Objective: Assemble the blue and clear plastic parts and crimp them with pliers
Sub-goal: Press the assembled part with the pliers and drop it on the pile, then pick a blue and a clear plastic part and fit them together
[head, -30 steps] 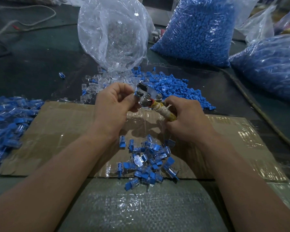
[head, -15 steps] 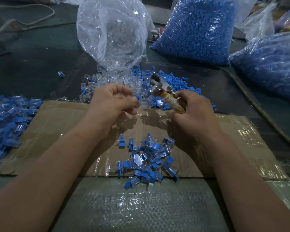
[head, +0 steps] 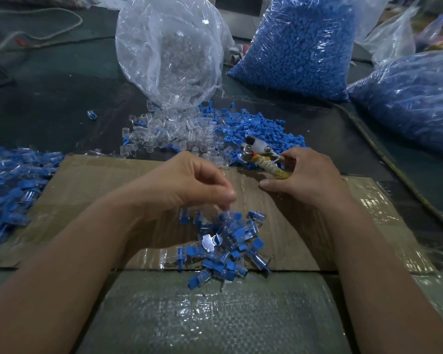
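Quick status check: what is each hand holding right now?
Left hand: fingers curled over the assembled pieces; too blurred to tell whether it pinches one.
Right hand: grips the pliers by the wrapped handle.

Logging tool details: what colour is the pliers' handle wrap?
Yellow, bound with pale string, on the pliers held in the right hand; head view.

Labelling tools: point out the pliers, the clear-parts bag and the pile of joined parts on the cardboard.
pliers (head: 262, 162): head view, wrapped handle near the pivot.
clear-parts bag (head: 169, 52): head view, middle of its wall.
pile (head: 223, 241): head view, centre of the heap.
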A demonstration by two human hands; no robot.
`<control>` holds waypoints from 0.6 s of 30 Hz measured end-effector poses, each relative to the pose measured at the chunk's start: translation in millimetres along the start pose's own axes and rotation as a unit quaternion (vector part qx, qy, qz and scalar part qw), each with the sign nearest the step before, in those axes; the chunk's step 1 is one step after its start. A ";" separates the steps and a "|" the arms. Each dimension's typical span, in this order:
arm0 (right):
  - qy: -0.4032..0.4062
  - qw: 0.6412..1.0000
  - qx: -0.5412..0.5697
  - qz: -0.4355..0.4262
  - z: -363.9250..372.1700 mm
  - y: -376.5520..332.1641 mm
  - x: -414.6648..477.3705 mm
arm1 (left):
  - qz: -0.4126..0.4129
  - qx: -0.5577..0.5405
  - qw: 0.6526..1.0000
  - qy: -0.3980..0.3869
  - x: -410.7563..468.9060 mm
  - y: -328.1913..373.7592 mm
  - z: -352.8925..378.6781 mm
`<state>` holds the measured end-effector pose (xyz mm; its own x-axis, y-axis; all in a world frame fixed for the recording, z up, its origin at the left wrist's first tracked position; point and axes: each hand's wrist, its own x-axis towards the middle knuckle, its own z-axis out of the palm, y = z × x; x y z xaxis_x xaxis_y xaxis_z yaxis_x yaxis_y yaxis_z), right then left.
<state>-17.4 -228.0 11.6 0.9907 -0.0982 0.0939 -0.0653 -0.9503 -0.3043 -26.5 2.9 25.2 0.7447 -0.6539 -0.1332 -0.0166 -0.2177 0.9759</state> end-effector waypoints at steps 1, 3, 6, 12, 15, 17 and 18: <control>0.002 1.000 0.000 0.007 -0.1 0.2 0.0 | -0.001 -0.029 0.999 0.043 1.0 0.0 1.1; 0.006 1.000 -0.002 0.023 0.0 0.4 0.4 | 0.016 -0.070 0.981 0.183 6.2 -4.2 2.1; 0.014 0.999 -0.011 0.050 -0.7 1.7 1.2 | 0.040 0.093 0.908 0.407 16.5 -16.1 -5.1; 0.012 0.995 -0.024 0.100 -0.9 7.7 2.0 | -0.002 0.365 0.865 0.343 28.5 -34.2 -19.3; 0.007 0.993 -0.018 0.119 -0.7 11.3 3.2 | -0.032 0.400 0.860 0.316 32.9 -40.4 -20.4; -0.002 0.992 -0.013 0.129 -0.3 12.8 4.4 | -0.023 0.411 0.853 0.322 32.9 -42.0 -21.3; -0.006 0.991 -0.012 0.133 0.1 13.1 4.8 | -0.012 0.416 0.849 0.327 32.3 -42.2 -21.4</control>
<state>-13.4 -240.9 7.9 0.9397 -0.3420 0.0019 -0.3263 -0.8984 -0.2939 12.5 6.4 -16.6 0.9578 -0.1602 0.2386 -0.2595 -0.8386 0.4789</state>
